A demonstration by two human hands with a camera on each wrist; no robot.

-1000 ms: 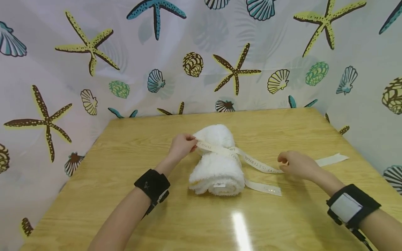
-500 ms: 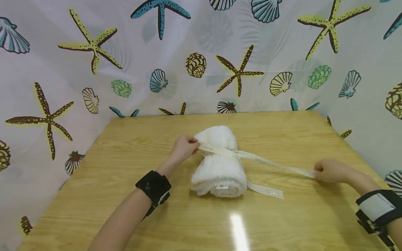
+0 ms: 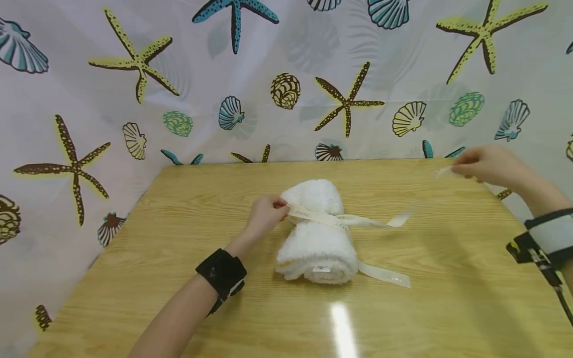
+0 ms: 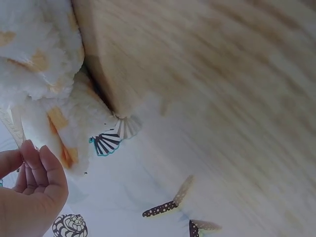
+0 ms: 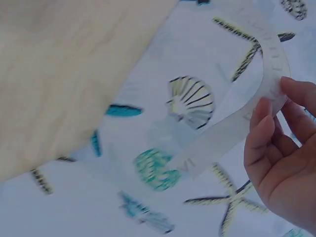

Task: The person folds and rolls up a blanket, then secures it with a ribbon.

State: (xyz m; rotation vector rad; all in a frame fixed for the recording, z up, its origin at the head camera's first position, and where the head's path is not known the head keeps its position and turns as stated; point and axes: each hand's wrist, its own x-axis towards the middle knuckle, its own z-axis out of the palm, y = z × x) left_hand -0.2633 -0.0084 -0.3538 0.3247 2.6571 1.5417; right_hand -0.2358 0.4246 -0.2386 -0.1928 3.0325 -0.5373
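A rolled white fluffy towel [image 3: 320, 248] lies on the wooden table, cinched at its middle by a cream printed ribbon [image 3: 317, 217]. At the towel's left side my left hand [image 3: 264, 217] pinches one length of the ribbon between thumb and fingers. My right hand [image 3: 494, 166] is raised over the table's far right corner. In the right wrist view, its thumb and fingers pinch the other length of ribbon [image 5: 217, 138], whose end hangs past them. Part of that length is blurred in the head view. Orange patches show on the towel [image 4: 42, 64] in the left wrist view.
A loose ribbon tail [image 3: 385, 275] lies on the table [image 3: 215, 189] right of the towel. Behind the table hangs a white cloth [image 3: 259, 49] printed with starfish and shells. Both wrists wear black straps with cameras.
My right hand has moved right along the ribbon, taken hold of it and pulled, then risen up and away with it. My left hand keeps its pinch beside the towel.
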